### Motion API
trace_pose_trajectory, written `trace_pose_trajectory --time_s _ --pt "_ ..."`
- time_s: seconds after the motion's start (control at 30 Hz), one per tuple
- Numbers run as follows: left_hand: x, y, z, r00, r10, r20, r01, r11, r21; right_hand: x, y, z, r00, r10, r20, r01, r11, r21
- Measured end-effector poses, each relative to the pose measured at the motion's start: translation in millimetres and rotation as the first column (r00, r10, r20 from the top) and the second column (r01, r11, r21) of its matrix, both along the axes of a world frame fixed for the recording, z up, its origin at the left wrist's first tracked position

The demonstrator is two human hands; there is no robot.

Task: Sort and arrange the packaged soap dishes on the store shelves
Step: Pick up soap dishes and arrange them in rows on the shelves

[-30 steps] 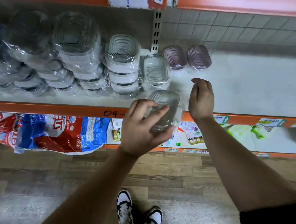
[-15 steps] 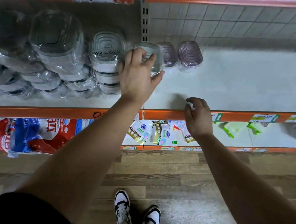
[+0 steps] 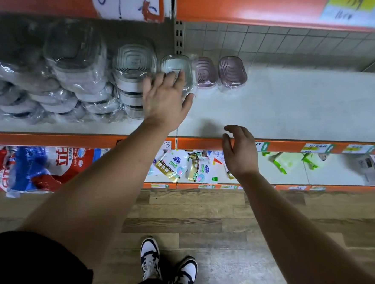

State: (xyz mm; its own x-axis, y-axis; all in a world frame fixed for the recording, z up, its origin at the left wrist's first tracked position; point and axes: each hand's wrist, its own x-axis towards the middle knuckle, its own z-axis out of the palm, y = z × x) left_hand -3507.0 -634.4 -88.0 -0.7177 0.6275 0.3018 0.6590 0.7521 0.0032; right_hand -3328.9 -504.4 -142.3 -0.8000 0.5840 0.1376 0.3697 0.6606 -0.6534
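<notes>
Clear soap dish (image 3: 176,66) half hidden behind left hand (image 3: 165,100).

Background stuff here: up at 12 o'clock there's a white paper sign (image 3: 125,0) with blue handwriting reading "04-", plus a blurry yellow label (image 3: 346,8) over at 1 o'clock. A slotted metal upright (image 3: 178,37) runs down just right of the sign, with a grey tiled wall (image 3: 277,46) beside it. At 8 o'clock sit big red, white and blue bags (image 3: 36,166) with printed lettering. Dead centre, gold-and-white sachets (image 3: 173,165) lie in a loose heap, and green-edged packets (image 3: 285,163) lie at 3 o'clock under a row of price tags (image 3: 318,148). Wood-look floor (image 3: 198,220) below, and dark-and-white sneakers (image 3: 149,259) at 6 o'clock.
</notes>
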Motion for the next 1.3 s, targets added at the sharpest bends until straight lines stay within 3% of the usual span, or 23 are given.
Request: trace_pose_trajectory --time_s 0.3,0.67,0.9,1.3 --pt "69.7 -56.4 35.5 0.989 -0.11 -0.094 0.123 0.982 0.146 16.9 -26.2 77.7 0.989 0.031 -0.144 -0.01 0.99 0.143" --pt "106.9 -111.0 148.8 0.964 -0.069 -0.257 0.17 0.902 0.397 16.2 -66.1 208.4 0.903 0.14 -0.407 -0.043 0.97 0.239" --pt "63.9 -125.6 216.1 0.929 0.017 -0.371 0.163 0.878 0.45 -29.9 -74.8 276.9 0.833 0.284 -0.475 -0.125 0.932 0.339" --pt "-90.8 -170.1 252.3 0.96 0.101 -0.262 0.019 0.907 0.42 -164.5 -101.4 314.8 0.805 0.368 -0.465 -0.171 0.895 0.413"
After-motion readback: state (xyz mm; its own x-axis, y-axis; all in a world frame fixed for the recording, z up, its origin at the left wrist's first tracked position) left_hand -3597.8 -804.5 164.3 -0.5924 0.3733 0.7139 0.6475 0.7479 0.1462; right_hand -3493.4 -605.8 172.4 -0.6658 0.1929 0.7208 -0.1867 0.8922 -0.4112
